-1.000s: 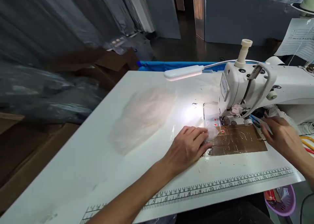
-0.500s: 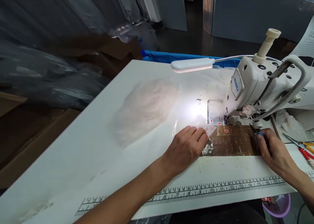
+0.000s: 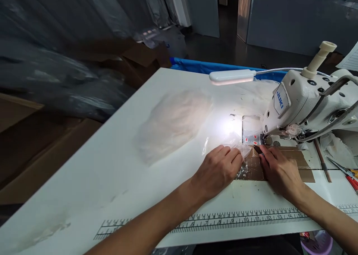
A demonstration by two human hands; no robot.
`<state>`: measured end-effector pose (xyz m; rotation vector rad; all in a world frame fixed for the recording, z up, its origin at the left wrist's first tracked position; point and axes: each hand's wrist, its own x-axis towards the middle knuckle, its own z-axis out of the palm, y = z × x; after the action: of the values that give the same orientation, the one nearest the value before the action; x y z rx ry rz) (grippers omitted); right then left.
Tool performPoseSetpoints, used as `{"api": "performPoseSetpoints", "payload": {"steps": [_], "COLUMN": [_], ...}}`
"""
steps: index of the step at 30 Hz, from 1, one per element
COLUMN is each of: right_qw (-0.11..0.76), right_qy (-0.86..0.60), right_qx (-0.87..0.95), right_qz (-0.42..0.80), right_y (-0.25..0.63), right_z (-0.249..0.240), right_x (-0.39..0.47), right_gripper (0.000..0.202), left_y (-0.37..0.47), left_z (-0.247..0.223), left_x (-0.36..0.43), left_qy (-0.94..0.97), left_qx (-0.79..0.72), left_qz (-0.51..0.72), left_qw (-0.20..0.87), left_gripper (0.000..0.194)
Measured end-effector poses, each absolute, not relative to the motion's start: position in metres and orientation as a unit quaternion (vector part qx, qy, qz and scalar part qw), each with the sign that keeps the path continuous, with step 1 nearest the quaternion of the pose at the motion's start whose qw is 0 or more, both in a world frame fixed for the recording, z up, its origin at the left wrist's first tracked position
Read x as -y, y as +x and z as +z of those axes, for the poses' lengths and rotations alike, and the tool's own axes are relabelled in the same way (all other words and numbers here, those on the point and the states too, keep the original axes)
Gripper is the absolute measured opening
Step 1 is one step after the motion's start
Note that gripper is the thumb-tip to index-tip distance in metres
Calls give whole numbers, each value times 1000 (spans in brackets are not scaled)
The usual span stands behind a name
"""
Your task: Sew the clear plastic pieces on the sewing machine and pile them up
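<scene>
My left hand [image 3: 220, 167] is closed on the edge of a thin, see-through white fabric [image 3: 231, 140], just left of the sewing machine's needle area. My right hand [image 3: 281, 169] has come in close beside it, fingers wrapped around small thread snips [image 3: 257, 149]. Their dark tips point left at the fabric's corner; most of the handle is hidden in my palm. Beneath both hands lies a brown taped plate [image 3: 306, 169]. The white sewing machine [image 3: 296, 102] stands beyond my right hand, its needle area partly shadowed.
A white lamp [image 3: 232, 76] lights the table [image 3: 134, 195]. A pale sheer fabric piece [image 3: 176, 120] lies flat to the left. Scissors [image 3: 339, 166] with orange-yellow handles and a red-handled tool [image 3: 352, 183] rest at right. A printed ruler [image 3: 246, 221] runs along the front edge.
My right hand has moved left with the thread snips, from the plate's right end to the fabric by my left hand. My left hand keeps its hold. The view has shifted slightly.
</scene>
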<state>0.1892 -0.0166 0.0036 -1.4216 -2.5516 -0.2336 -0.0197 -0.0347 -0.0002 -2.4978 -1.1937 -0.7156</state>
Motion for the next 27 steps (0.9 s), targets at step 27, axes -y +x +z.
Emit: {"api": "performPoseSetpoints", "payload": {"steps": [27], "right_qw": [14], "right_qy": [-565], "right_qx": [794], "right_qz": [222], "right_y": [171], "right_z": [43], "right_x": [-8], "right_gripper": [45], "left_y": [-7], "left_z": [4], "left_x": [58], "left_qy": [-888], "left_qx": [383], "left_qz": [-220], "left_qw": [132], "left_gripper": [23]}}
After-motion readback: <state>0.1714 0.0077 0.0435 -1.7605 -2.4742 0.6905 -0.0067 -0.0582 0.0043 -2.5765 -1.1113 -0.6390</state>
